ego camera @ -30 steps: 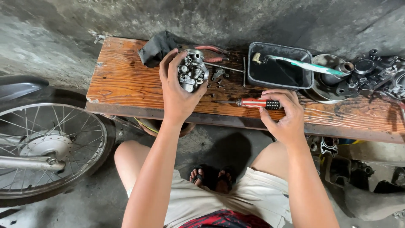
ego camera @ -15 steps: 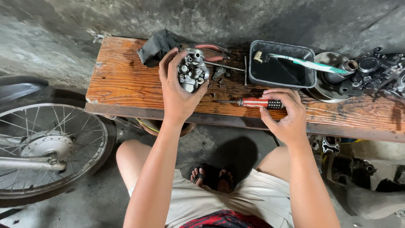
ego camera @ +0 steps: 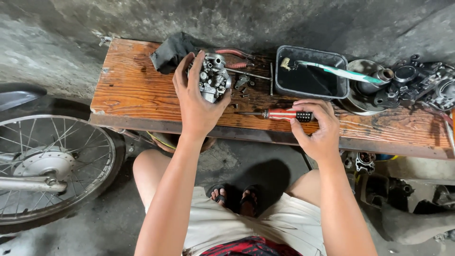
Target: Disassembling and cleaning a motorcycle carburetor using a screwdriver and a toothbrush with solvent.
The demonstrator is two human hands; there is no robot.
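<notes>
The left hand (ego camera: 196, 102) is wrapped around a small metal carburetor (ego camera: 213, 77), fingers curled over its far side, holding it upright just above the wooden bench (ego camera: 132, 90) so its top faces the person's view. The right hand (ego camera: 318, 128) lies on the bench with its fingers closed loosely over the black end of a red-handled screwdriver (ego camera: 284, 114), which lies flat on the wood with its shaft pointing toward the carburetor, in easy reach. Loose screws (ego camera: 242, 84) and red-handled pliers (ego camera: 234, 58) sit just behind the carburetor, beside a dark rag (ego camera: 170, 52). A black tray (ego camera: 310, 76) with a toothbrush (ego camera: 332, 70) across it stands to the right, near other engine parts (ego camera: 422, 83). A spoked wheel (ego camera: 52, 166) stands at the left. Compared with the earlier frames, almost nothing has changed: both hands keep the same grips, and the screwdriver has not left the bench.
</notes>
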